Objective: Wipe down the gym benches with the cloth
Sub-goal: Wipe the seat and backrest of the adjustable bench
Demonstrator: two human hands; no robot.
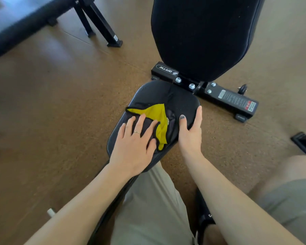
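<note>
Two hands are laid on the black seat pad (180,103): the left hand (136,144) is pressed flat, fingers spread, on the yellow-and-black cloth (157,119) at the pad's middle, while its right edge is gripped by the right hand (191,131). Beyond the pad, the backrest (201,32) is seen.

Views: we have one — the head camera.
Position: above the seat pad (180,101), close over the forearms.
Direction: forward and steeply down, onto pad, both hands and floor (51,103).
Lens: wide — straight edges bow near the borders.
Nearness: hands mid-frame, our knees at the bottom edge.
Overlap: no second view.
</note>
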